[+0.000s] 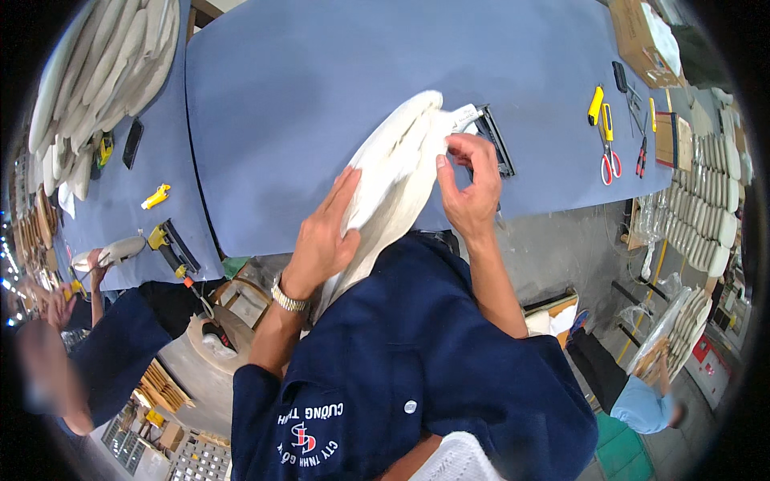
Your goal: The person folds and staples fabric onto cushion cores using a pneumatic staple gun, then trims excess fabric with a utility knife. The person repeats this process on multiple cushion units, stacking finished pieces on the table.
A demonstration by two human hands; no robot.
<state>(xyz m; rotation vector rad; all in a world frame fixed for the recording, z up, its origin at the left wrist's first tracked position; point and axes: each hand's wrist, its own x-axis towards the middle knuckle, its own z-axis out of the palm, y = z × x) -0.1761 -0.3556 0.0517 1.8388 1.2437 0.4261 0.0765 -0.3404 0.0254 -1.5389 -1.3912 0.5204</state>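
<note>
A cream fabric-covered seat pad (395, 164) leans between my hands, its far end on the blue-grey table and its near end against my shirt. My left hand (325, 240) holds its left side, fingers along the edge and thumb on the near face. At the upper right edge of the pad, my right hand (472, 188) pinches the fabric between thumb and bent fingers. Just behind that hand lies a black and silver staple gun (496, 140), partly hidden by it.
Yellow-handled scissors (607, 136), a yellow cutter (595, 106) and screwdrivers (642, 152) lie at the table's right. Stacked pads (104, 68) fill the far left. Another staple gun (172, 248) rests beside a co-worker (128, 353). A cardboard box (642, 40) stands back right.
</note>
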